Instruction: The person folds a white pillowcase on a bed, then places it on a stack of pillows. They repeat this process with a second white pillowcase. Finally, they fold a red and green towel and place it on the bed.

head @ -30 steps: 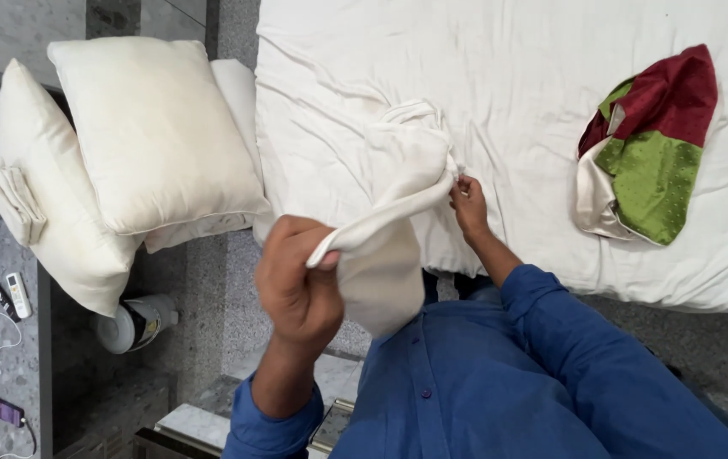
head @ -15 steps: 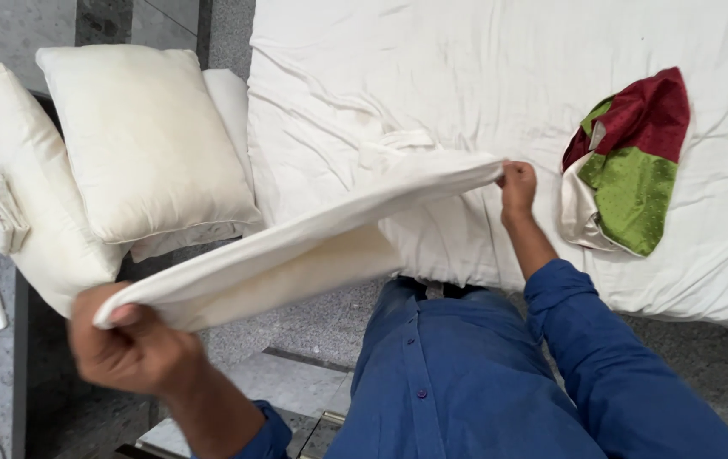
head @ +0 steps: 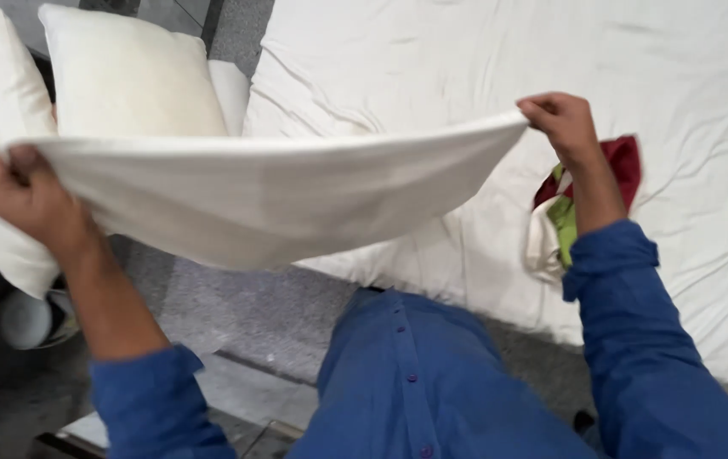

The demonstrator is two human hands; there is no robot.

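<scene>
A white pillowcase (head: pixel 279 191) is being held stretched above the bed edge (head: pixel 432 263), pinched closed at opposite corners by the left hand (head: pixel 19 191) and right hand (head: pixel 555 119); both grips are best kept level and taut.

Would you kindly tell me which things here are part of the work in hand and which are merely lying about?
In hand:
- white cloth, stretched in the air
- left hand gripping one end
- right hand gripping the other

Lying about:
- cream pillows
- red and green cloth on the bed sheet
</scene>
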